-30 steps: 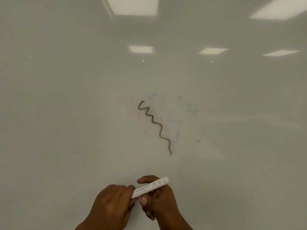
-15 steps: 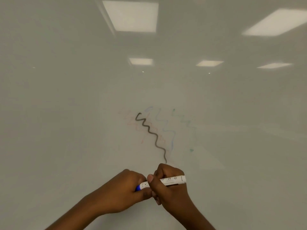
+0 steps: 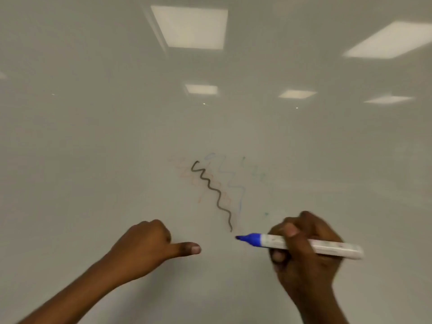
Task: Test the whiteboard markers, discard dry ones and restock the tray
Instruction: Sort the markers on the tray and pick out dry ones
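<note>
**Colours on board and marker**

The glossy grey-white whiteboard (image 3: 93,160) carries a dark grey wavy line (image 3: 211,191), a faint light-blue zigzag trace (image 3: 233,181), faint orange-red smears (image 3: 201,183) and faint teal specks (image 3: 257,174). The white plastic marker (image 3: 322,248) has a blue neck and tip.

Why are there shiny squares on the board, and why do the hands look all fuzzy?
Head view: the bright squares are ceiling lights mirrored in the glossy whiteboard. Also in the head view, the left hand and the right hand gripping the blue marker are smeared by motion blur, while the dark squiggle looks fairly sharp.
</note>
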A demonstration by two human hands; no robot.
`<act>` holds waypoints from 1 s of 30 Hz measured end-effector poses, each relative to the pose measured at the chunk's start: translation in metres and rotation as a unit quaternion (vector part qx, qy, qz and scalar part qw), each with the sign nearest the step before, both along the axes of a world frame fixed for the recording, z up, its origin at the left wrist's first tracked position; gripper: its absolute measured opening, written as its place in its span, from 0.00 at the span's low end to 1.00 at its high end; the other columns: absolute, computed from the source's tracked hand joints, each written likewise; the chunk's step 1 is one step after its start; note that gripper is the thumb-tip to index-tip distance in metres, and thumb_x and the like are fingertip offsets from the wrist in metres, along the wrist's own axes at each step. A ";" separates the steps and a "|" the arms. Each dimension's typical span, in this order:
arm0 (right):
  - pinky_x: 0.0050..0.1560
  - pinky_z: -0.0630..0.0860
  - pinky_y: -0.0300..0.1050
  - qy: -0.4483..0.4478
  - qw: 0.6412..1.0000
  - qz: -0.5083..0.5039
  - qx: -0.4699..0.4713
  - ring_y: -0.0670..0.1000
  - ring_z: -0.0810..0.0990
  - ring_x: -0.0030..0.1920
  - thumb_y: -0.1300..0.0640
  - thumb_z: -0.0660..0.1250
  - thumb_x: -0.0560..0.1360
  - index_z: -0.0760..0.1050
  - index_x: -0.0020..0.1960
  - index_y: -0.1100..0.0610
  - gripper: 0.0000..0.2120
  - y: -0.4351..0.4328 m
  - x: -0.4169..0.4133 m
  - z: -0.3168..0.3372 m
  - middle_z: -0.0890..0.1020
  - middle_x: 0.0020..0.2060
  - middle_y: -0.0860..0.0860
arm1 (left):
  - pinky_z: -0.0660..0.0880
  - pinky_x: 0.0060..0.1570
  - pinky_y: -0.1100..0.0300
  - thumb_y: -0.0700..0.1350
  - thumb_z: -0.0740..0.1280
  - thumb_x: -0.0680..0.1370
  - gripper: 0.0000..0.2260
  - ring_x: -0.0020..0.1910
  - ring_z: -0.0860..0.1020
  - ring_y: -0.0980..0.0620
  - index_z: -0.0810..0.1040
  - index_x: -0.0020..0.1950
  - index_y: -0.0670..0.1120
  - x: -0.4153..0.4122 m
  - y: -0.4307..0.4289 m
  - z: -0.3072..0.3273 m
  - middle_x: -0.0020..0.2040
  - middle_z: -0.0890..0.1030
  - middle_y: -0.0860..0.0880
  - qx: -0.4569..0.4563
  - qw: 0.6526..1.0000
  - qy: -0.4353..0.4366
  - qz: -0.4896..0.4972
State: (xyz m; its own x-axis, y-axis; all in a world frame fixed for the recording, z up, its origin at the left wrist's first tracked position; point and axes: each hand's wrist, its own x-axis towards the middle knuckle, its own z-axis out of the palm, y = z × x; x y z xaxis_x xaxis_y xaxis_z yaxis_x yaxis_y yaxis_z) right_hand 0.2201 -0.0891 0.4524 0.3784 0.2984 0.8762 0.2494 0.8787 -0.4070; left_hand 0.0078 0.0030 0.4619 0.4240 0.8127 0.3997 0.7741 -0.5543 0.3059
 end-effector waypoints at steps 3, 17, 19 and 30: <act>0.23 0.66 0.35 0.054 0.993 0.021 0.099 0.50 0.69 0.17 0.60 0.64 0.69 0.69 0.27 0.46 0.15 -0.014 0.025 0.035 0.72 0.19 0.46 | 0.57 0.25 0.64 0.84 0.55 0.42 0.40 0.21 0.63 0.58 0.61 0.26 0.48 -0.020 0.010 0.004 0.20 0.63 0.53 0.042 0.999 -0.028 0.021; 0.35 0.75 0.47 -0.098 0.974 -0.206 -0.018 0.46 0.79 0.35 0.58 0.69 0.71 0.78 0.39 0.60 0.06 0.100 0.020 0.064 0.82 0.36 0.52 | 0.69 0.35 0.51 0.53 0.60 0.74 0.17 0.38 0.71 0.45 0.75 0.49 0.39 0.017 0.024 0.027 0.42 0.74 0.44 0.446 0.895 0.029 -0.010; 0.33 0.74 0.46 -0.111 0.966 -0.233 0.005 0.47 0.78 0.34 0.59 0.68 0.72 0.76 0.36 0.61 0.08 0.104 0.017 0.066 0.81 0.34 0.53 | 0.68 0.34 0.52 0.49 0.62 0.73 0.14 0.37 0.71 0.44 0.75 0.47 0.39 0.021 0.030 0.031 0.41 0.75 0.42 0.483 0.875 0.016 -0.010; 0.32 0.68 0.30 -0.114 0.958 -0.262 -0.003 0.46 0.76 0.33 0.53 0.64 0.73 0.75 0.35 0.61 0.13 0.097 0.037 0.017 0.79 0.32 0.51 | 0.65 0.38 0.53 0.43 0.63 0.67 0.14 0.39 0.72 0.43 0.71 0.52 0.40 0.029 0.057 0.016 0.44 0.76 0.40 0.521 0.852 -0.024 -0.044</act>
